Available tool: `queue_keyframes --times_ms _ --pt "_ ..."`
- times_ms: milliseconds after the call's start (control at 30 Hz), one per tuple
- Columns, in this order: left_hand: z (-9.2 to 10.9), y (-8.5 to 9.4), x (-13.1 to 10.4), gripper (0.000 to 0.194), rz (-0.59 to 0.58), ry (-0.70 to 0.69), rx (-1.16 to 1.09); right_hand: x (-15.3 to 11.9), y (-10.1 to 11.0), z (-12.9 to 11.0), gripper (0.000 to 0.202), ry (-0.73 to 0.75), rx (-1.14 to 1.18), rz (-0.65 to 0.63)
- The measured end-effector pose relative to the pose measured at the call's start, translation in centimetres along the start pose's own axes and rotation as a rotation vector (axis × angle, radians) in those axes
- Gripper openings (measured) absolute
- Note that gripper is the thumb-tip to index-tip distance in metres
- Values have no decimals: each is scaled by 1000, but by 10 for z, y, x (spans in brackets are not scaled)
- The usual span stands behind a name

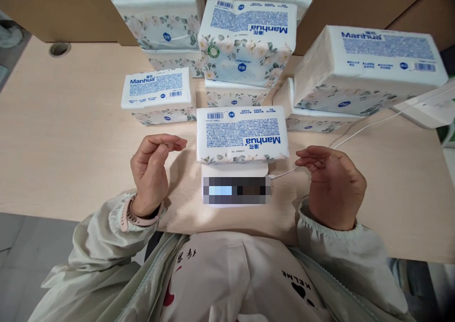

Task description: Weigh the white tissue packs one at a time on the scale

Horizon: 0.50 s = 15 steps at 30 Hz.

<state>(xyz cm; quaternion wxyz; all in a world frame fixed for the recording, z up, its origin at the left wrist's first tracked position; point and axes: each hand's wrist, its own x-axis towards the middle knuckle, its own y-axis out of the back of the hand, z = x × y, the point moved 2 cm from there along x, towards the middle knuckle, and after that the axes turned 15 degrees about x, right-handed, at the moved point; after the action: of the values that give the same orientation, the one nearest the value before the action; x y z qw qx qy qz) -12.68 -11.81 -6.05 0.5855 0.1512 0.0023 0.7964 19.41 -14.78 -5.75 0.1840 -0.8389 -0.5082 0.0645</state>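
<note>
A pack of tissues (241, 135) with a blue Manhua label rests on a small white scale (234, 171). The scale's front display is blurred out, and a white cable (284, 173) plugs into its right side. To the left of the pack, my left hand (152, 170) is raised with fingers bent and thumb apart, touching nothing. My right hand (332, 184) hovers on the other side, its fingers loosely curved toward the pack with a gap between. Both hands hold nothing.
Behind the scale stand several more tissue packs, some stacked: one pack at left (158, 94), a stack in the middle (249, 42), and another at right (366, 71). Brown cardboard (81, 9) rises along the back. A round cable hole (59, 49) pierces the wooden table (64, 142).
</note>
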Motion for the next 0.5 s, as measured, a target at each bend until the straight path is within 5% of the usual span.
queue_keyframes --times_ms 500 --pt "-1 1 2 13 -45 -60 -64 2 3 3 18 -51 -13 -22"
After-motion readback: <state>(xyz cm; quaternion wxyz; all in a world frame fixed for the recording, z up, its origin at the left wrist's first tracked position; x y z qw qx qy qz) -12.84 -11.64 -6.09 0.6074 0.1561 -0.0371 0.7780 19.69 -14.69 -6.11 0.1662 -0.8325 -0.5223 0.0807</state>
